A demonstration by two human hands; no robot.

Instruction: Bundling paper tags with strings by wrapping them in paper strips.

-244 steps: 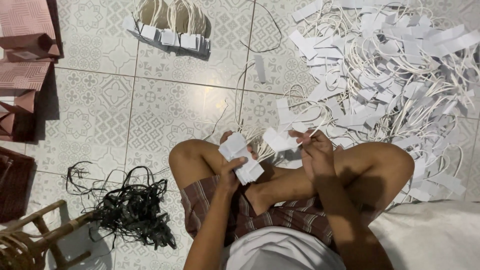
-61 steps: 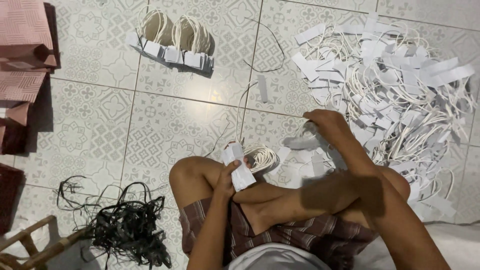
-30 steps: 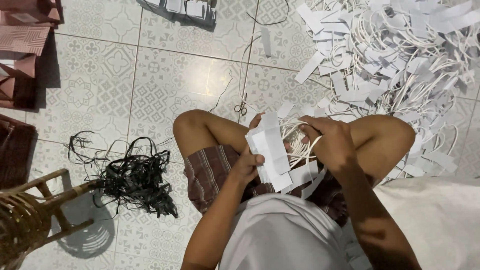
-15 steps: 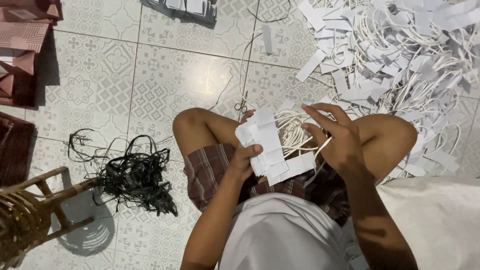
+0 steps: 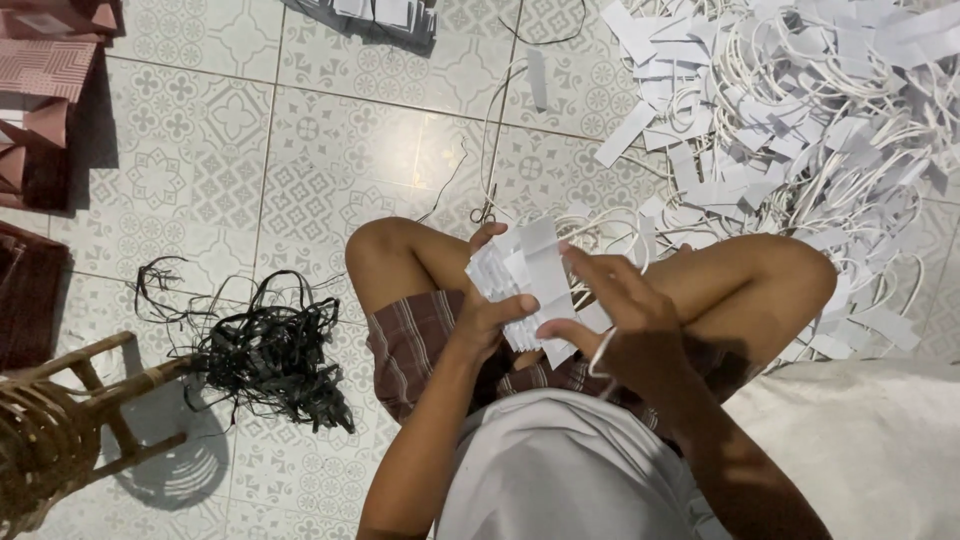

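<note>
I sit cross-legged on a patterned tile floor. Both hands meet over my lap on a stack of white paper tags (image 5: 527,272) with white cord loops hanging from them. My left hand (image 5: 484,318) grips the stack from the left, thumb across its front. My right hand (image 5: 622,322) holds the stack's right side, fingers pressed on the top tags, and a white cord loop (image 5: 603,350) hangs from its fingers. A big heap of the same white tags and cords (image 5: 800,130) lies on the floor to the upper right.
A tangle of black cords (image 5: 262,352) lies left of my knee. A rattan stool (image 5: 60,440) stands at the lower left. Pink paper bags (image 5: 45,75) lie at the upper left. A bundled tag set (image 5: 385,15) is at the top edge, small scissors (image 5: 484,211) before my knee.
My right hand came back from the heap to my lap. Both hands now hold the tag stack, squared up a little closer to my body than half a second ago.
</note>
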